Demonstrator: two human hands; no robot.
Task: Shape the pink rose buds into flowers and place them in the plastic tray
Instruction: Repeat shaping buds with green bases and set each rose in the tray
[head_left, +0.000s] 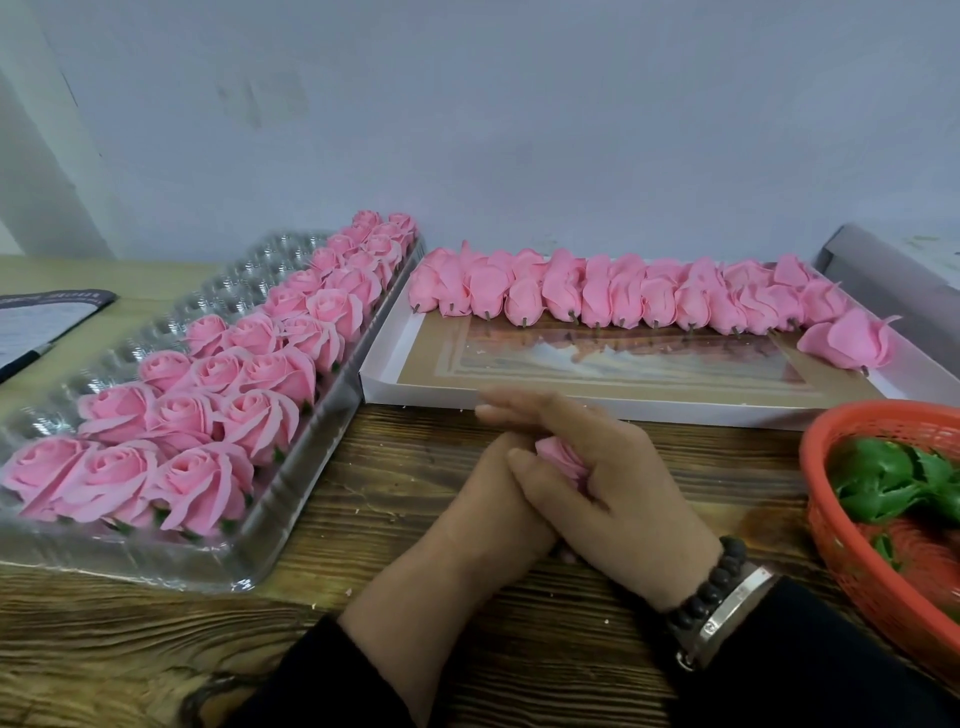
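Looking at head view, only cam I've got. Both hands meet at centre of the wooden counter (363, 525), cupped round one pink bud (562, 460). Right hand (613, 478) on top, fingers mostly straight and laid over the bud, thumb side curled under it; left hand (498, 499) tucked beneath, fingers wrapped up round the base. So each grip is narrow and closed on that same bud, only a bit of pink shows between the fingers. Can't tell whether the stem end is pinched, it's hidden.

Handling, my read: bud looks v. light, thin soft petals, prob. foam or soap-type sheet, creases and tears easy. I'd hold low at the base w/ one hand and roll or peel outer petals out w/ fingertips of the other, light pressure, no squeezing the head.

Plastic tray (244, 566) sits left of the hands, clear w/ dimpled cups. Finished flowers (202, 415) fill roughly three rows along its right side; cups on the far left side show bare. Next free cup prob. in that left part, hard to tell which.

White box (415, 395) behind the hands, row of unshaped buds (623, 299) lying along its far edge, stubs pointing toward me, one loose bud at right end. Lots left, task approx. mid-way.

Red basket (831, 530) at right w/ green leaf pieces (883, 483). Dark notebook-ish thing far left edge, unclear.
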